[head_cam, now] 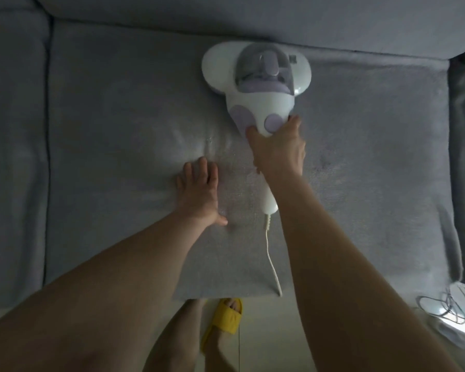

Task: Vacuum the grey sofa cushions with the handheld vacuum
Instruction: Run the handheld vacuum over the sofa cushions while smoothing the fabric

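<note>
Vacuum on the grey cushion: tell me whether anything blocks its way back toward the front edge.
The left hand lies flat on the cushion, left of the vacuum and its handle, so it stands beside a straight pull back. The white cord trails behind the handle toward the front edge. Nothing else shows there.

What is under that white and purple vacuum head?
The handheld vacuum sits flat on the grey seat cushion, near the backrest. Its head covers the fabric beneath, so any dust there cannot be seen.
</note>
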